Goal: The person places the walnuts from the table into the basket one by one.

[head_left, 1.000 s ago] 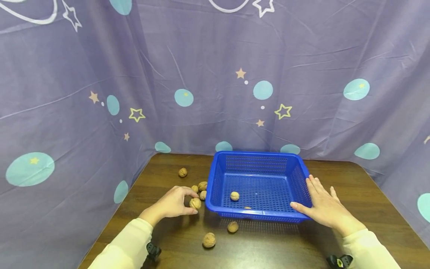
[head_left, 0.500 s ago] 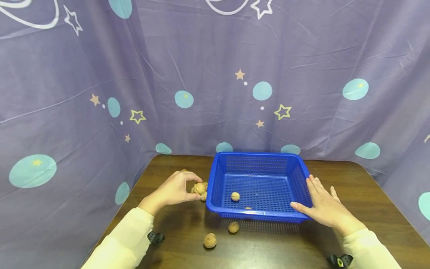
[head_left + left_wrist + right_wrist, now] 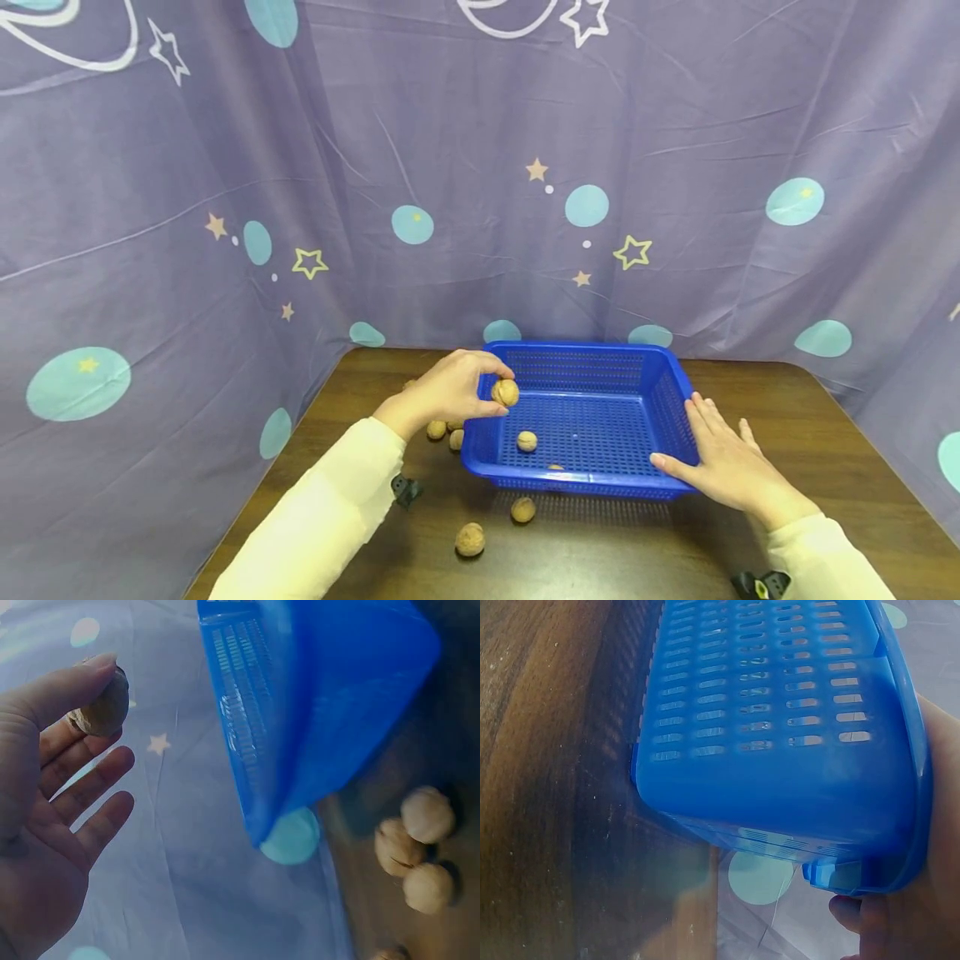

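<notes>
My left hand pinches a walnut between thumb and fingers, above the left side of a blue plastic basket. In the left wrist view the held walnut sits under the thumb, with the other fingers loosely spread. My right hand rests on the basket's right rim, its fingers straight along the side and the thumb over the front corner. Inside the basket lies a walnut, and another shows just behind the front rim.
Several walnuts lie on the dark wooden table left of the basket, partly behind my left hand. Two more walnuts, one nearer the basket and one farther forward, lie in front. A purple patterned curtain hangs behind the table.
My left hand has lifted the walnut from beside the others on the table and carried it right, over the basket's left rim. The right hand has stayed in place.
</notes>
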Tool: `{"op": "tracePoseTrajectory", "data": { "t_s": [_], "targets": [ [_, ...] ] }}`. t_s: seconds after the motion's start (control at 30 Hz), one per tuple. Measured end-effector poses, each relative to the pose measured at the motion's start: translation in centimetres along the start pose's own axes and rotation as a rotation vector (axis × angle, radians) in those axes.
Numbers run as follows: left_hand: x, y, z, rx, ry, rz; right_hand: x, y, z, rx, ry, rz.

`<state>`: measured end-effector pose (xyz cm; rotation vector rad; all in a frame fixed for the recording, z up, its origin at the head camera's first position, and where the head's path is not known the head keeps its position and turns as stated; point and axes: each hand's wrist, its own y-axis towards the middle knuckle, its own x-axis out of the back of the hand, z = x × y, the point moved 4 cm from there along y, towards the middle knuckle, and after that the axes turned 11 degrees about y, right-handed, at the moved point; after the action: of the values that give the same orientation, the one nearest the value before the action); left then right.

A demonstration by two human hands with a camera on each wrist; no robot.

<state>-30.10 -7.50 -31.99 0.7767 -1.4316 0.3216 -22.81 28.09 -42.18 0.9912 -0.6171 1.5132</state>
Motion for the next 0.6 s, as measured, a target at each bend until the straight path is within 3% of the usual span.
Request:
{"op": "tracePoseTrajectory", "data": {
  "t_s": [0.3,0.6],
  "targets": [
    [-0.9,4.3,-0.9,0.014,0.017,0.072,0.0,-0.1,-0.1,-0.004,0.008,0.004],
    [-2.8,6.1,-0.9,0.039,-0.023,0.1,0.0,0.0,-0.1,-0.008,0.007,0.006]
  ]
}}
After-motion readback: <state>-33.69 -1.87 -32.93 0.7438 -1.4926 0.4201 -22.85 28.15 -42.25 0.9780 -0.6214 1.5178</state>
